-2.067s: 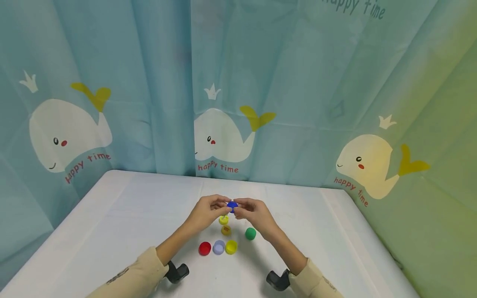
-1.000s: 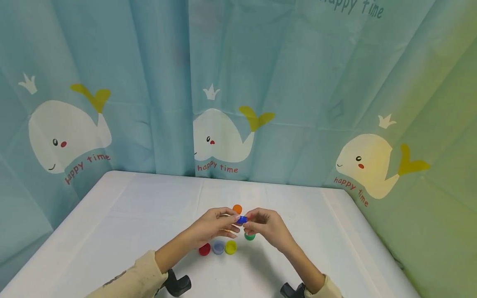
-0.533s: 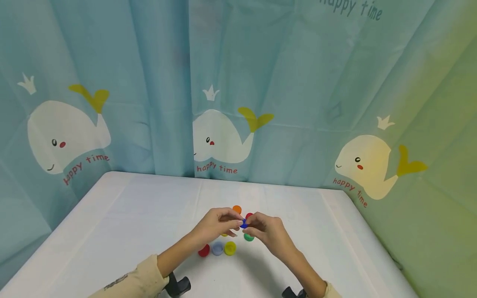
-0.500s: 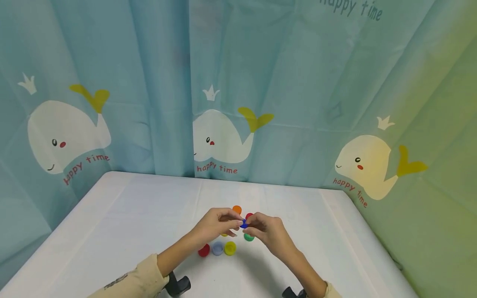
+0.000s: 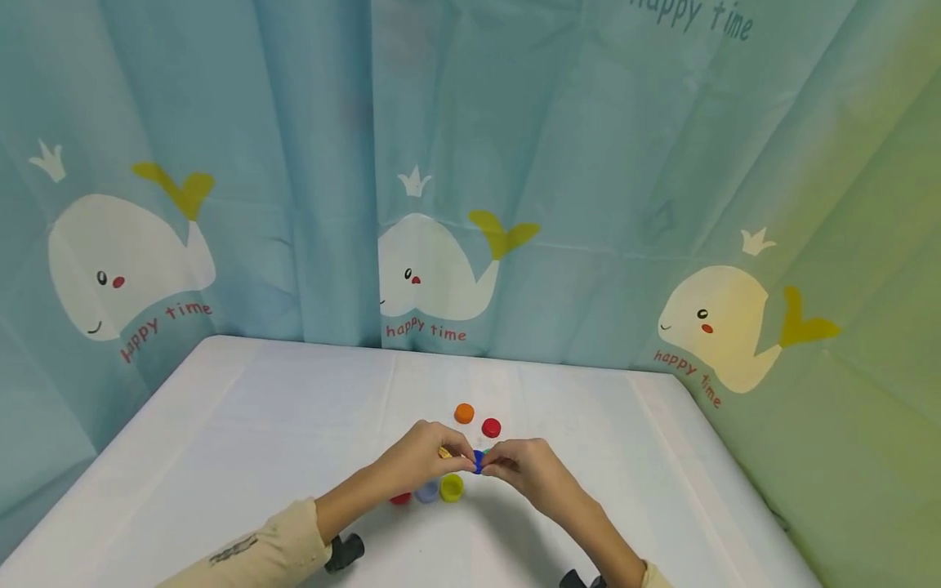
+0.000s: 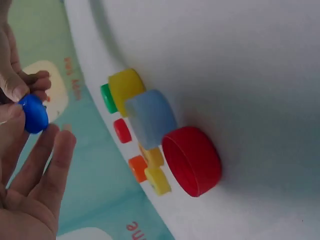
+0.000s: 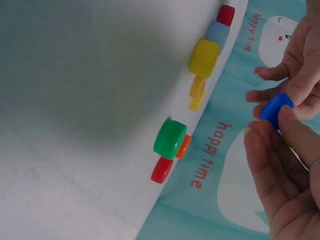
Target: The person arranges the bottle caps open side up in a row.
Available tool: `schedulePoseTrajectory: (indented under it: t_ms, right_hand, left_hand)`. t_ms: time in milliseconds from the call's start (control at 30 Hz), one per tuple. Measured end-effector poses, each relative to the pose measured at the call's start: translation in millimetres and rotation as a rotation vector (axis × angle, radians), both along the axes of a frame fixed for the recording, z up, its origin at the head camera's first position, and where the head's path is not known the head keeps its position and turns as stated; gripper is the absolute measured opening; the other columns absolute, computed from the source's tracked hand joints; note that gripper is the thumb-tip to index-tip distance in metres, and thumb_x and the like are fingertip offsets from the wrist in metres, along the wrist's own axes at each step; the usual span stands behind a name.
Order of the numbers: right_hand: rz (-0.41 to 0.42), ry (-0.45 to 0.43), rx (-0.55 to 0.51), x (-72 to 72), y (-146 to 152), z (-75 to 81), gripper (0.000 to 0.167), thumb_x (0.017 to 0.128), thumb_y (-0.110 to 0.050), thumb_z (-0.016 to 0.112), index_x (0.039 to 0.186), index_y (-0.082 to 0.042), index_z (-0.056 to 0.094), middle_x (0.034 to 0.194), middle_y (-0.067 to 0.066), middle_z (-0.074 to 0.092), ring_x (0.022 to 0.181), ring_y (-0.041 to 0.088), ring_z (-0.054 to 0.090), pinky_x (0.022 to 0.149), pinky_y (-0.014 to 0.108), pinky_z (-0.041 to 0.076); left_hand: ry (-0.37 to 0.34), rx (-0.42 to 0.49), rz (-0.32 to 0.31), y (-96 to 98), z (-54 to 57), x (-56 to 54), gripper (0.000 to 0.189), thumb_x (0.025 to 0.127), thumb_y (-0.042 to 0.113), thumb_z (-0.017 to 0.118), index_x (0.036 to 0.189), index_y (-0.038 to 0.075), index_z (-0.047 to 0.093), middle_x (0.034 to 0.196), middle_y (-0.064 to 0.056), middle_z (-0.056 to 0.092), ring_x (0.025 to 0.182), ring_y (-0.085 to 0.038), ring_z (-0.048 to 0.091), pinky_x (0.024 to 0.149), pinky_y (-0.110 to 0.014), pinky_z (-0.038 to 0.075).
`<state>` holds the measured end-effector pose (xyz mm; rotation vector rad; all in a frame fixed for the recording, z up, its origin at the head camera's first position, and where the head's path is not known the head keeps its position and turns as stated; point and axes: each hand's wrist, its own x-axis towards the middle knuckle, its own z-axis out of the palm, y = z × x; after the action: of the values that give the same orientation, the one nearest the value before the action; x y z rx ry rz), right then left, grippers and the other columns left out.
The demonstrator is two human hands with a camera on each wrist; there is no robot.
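Observation:
Between both hands, raised above the table, is a small blue bottle cap (image 5: 479,462). My left hand (image 5: 430,451) pinches it from the left with thumb and fingertips. From the other side the thumb and fingers of my right hand (image 5: 535,475) pinch the same cap. The left wrist view shows the rounded side of the blue cap (image 6: 36,114), with the lower fingers of the left hand spread beside it. In the right wrist view the blue cap (image 7: 276,110) is seen tilted between the thumbs and fingers.
On the white table (image 5: 294,425) lie an orange cap (image 5: 464,413) and a red cap (image 5: 491,428) behind the hands. A yellow cap (image 5: 452,488), a pale blue cap (image 5: 427,491) and another red cap, hollow side showing (image 6: 187,162), sit in front. A green cap (image 7: 170,139) is mostly hidden in the head view.
Both hands have come nearer the body with the blue cap, which has turned between the fingers. The orange and back red caps now show fully; the green one is mostly covered.

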<state>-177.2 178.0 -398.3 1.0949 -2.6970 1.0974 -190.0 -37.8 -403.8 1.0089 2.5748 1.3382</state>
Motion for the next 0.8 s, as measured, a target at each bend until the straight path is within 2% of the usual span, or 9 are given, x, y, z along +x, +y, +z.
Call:
schedulePoseTrajectory:
  t_ms: [233,467,667,800]
  right_hand:
    - [-0.032,0.003,0.114,0.8,4,-5.5,0.002,0.083,-0.01,0.071,0.083,-0.007,0.071,0.082,-0.003,0.07,0.074,0.0,0.062,0.066,0.015,0.049]
    - [-0.049,0.011,0.239,-3.3,4,-14.1,0.006,0.081,-0.011,0.072,0.081,-0.005,0.073,0.077,-0.007,0.068,0.07,-0.003,0.059,0.064,0.013,0.048]
    - [-0.044,0.023,0.295,-3.1,2,-21.6,0.003,0.079,-0.008,0.074,0.082,-0.007,0.075,0.078,-0.009,0.068,0.072,-0.002,0.059,0.065,0.013,0.048]
    - [-0.034,0.032,0.345,-2.3,-2,-25.5,0.004,0.079,-0.007,0.074,0.082,-0.009,0.076,0.079,-0.009,0.069,0.074,-0.002,0.06,0.067,0.012,0.048]
  left_hand:
    - [0.084,-0.192,-0.1,5.7,-3.4,-6.5,0.007,0.086,0.022,0.07,0.09,0.017,0.072,0.087,0.015,0.067,0.073,0.003,0.054,0.068,-0.018,0.046]
    - [0.083,-0.372,-0.149,10.0,-3.9,-9.7,0.014,0.089,0.022,0.066,0.102,0.017,0.071,0.093,0.014,0.066,0.078,0.002,0.054,0.078,-0.019,0.046]
    - [0.085,-0.438,-0.18,10.6,-7.8,-9.9,0.016,0.088,0.019,0.067,0.103,0.015,0.072,0.092,0.013,0.067,0.075,0.0,0.054,0.075,-0.018,0.045]
    - [0.112,-0.464,-0.191,10.6,-9.7,-9.9,0.017,0.087,0.02,0.068,0.102,0.014,0.073,0.094,0.011,0.068,0.081,0.0,0.056,0.075,-0.018,0.045]
